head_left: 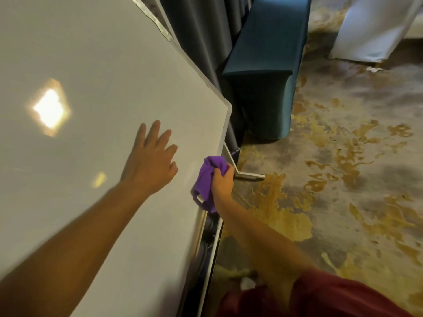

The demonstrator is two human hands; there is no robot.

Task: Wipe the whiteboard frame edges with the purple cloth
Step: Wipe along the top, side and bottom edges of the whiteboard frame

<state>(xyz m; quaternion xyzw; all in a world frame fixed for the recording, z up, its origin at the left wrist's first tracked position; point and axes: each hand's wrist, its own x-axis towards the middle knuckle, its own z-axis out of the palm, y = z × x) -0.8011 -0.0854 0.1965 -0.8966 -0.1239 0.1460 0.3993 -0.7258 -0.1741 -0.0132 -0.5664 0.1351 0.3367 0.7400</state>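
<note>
The wiping step is in hand, on the side edge of the whiteboard frame [225, 133]. The right hand [222, 179] has its grip closed round a bunched purple cloth [207, 177], fingers curled over the top of the wad, and presses it against the frame edge partway along, below the rounded corner. A loose tail of the cloth hangs down toward the lower stretch of the edge, with a small white tag or bit of frame showing through it (too blurred to tell which).

The left hand [152, 161] lies flat on the board's white surface [91, 110], fingers spread and straight, holding nothing; it looks to be steadying the board, which stands tilted in this view.

By my judgement the job is midway: the cloth sits in the middle of one edge, and the top edge [183, 53] running away from the corner carries no cloth now. The next move calls for sliding the wad along the narrow rail with steady pressure, keeping the cloth wrapped over the lip so it does not slip off onto the board face or into the gap behind. The left palm should keep bracing, since a push along the edge could shift the board on the patterned floor [343, 179].
</note>
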